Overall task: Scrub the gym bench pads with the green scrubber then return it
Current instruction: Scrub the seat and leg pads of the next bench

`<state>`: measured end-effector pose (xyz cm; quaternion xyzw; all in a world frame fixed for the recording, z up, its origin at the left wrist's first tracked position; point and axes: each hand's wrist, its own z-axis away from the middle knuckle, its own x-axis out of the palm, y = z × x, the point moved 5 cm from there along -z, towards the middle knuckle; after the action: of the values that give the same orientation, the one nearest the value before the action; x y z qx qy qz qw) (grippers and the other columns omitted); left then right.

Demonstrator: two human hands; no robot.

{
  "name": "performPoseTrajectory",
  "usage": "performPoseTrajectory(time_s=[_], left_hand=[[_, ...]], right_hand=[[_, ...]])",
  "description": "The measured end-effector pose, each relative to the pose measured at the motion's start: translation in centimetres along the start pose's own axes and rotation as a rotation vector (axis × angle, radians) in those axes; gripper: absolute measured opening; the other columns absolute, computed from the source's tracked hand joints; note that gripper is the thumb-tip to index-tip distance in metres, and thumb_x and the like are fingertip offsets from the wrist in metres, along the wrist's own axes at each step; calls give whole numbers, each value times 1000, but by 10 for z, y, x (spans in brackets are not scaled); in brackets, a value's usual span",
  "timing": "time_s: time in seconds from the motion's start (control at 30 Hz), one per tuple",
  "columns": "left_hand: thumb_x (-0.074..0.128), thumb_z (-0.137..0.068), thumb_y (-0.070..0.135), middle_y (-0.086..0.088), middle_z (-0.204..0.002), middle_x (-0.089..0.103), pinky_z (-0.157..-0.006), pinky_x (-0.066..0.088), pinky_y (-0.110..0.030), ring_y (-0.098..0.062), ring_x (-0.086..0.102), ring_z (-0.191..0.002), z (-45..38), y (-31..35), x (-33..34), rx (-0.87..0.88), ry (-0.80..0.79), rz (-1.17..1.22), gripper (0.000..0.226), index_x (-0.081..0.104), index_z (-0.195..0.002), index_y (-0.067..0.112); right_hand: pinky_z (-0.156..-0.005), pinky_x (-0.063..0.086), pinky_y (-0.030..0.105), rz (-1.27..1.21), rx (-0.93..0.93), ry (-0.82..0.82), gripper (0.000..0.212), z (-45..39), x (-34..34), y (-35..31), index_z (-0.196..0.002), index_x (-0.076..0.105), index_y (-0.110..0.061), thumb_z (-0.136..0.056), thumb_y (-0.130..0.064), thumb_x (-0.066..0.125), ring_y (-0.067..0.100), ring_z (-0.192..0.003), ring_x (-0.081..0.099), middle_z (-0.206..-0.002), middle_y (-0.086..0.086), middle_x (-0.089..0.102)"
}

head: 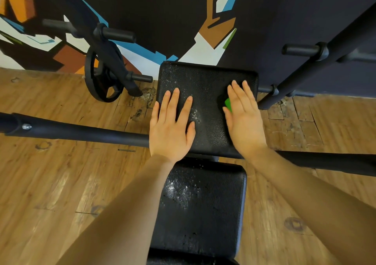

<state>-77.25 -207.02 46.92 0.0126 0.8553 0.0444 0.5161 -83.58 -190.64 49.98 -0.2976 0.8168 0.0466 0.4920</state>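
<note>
Leather-grain black vinyl covers the upper bench pad (205,94), a rounded square with a pebbled surface, dusted with white specks toward its left side and centre. From the head camera I see my left hand (172,126) lying flat on the left half of that pad, fingers straight and slightly fanned, palm down and pressing. My right hand (243,118) lies flat on the right half of the same pad, fingers straight and close together, covering the green scrubber (228,104). Only a small bright-green wedge of the scrubber shows, peeking out from under the thumb side of the right hand, flat against the vinyl; its full shape I cannot tell.

Nearer me than the upper pad is the lower bench pad (203,207), the same textured black vinyl, rectangular with rounded corners, with a patch of white powder at its upper left. A smooth black round bar (81,131) runs out to the left of the upper pad, with a silver bolt near its far end. Left of and beyond the upper pad a black weight plate (104,77) hangs on a steel rack peg. The floor (61,183) is worn wooden planking, chipped near the upper pad's left corner. Behind the pad stands a wall (142,10) painted in angular orange, blue, white and brown shapes.
</note>
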Motion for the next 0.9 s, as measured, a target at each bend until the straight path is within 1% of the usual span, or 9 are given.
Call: performPoseTrajectory(time_s=[0.1, 0.23, 0.4, 0.5, 0.6, 0.67, 0.73, 0.8, 0.9], left_hand=[[37, -97, 38, -15, -158, 27, -118, 19, -49, -31, 20, -147, 0, 0, 0, 0, 5, 9, 56, 35, -149, 18], [37, -97, 38, -15, -157, 27, -118, 21, -51, -31, 20, -147, 1, 0, 1, 7, 13, 4, 56, 35, -149, 18], [37, -97, 37, -16, -158, 27, -118, 20, -51, -32, 20, -147, 0, -1, 2, 9, 9, 4, 56, 35, -150, 18], [37, -97, 37, -15, -158, 26, -118, 20, -50, -32, 20, -147, 0, -1, 1, 7, 9, 2, 57, 35, -150, 18], [36, -97, 38, -15, -158, 26, -118, 19, -49, -31, 20, -147, 0, 0, 1, 6, 3, -3, 56, 34, -150, 18], [36, -97, 38, -14, -158, 26, -118, 19, -49, -31, 19, -147, 0, 0, 1, 3, -5, -10, 57, 34, -150, 18], [36, -97, 38, -14, -158, 25, -118, 18, -49, -30, 18, -148, 0, 0, 2, -1, -10, -16, 57, 33, -150, 19], [37, -98, 38, -14, -159, 25, -119, 17, -49, -30, 18, -148, 1, -1, 2, -3, -10, -18, 56, 33, -150, 19], [36, -98, 38, -14, -158, 25, -119, 19, -49, -31, 19, -147, 1, 0, 1, 0, -2, -12, 56, 34, -150, 18]], right_hand=[[-113, 33, 49, 5, 44, 31, 51, 14, 2, -3, -137, 48, 5, -96, -22, 40, 38, -138, 38, -144, 20, 49], [-111, 38, 50, -47, 106, 89, 48, 36, 6, -7, -137, 49, 5, -96, -20, 44, 35, -138, 38, -143, 19, 49], [-113, 35, 50, -106, 95, 55, 48, 79, 12, -13, -139, 47, 2, -96, -19, 44, 31, -142, 31, -146, 14, 46], [-111, 37, 52, -90, 56, 20, 49, 72, 9, -11, -137, 48, 4, -95, -21, 42, 32, -141, 33, -145, 17, 48], [-117, 27, 43, -116, 100, 43, 46, 42, -2, 1, -137, 48, 6, -96, -17, 45, 34, -142, 31, -146, 20, 45], [-120, 17, 38, -178, 201, 53, 47, 17, -9, 15, -142, 43, 3, -98, -12, 51, 32, -146, 23, -152, 18, 37], [-121, 14, 38, -204, 250, 33, 50, 1, -11, 22, -146, 38, -2, -99, -11, 53, 29, -149, 15, -157, 15, 29], [-121, 10, 32, -213, 273, 14, 53, 0, -8, 23, -149, 35, -4, -100, -13, 52, 26, -150, 12, -159, 12, 25], [-118, 6, 21, -269, 320, 42, 56, 16, -6, 20, -149, 32, -3, -99, -12, 54, 24, -149, 14, -159, 12, 25]])
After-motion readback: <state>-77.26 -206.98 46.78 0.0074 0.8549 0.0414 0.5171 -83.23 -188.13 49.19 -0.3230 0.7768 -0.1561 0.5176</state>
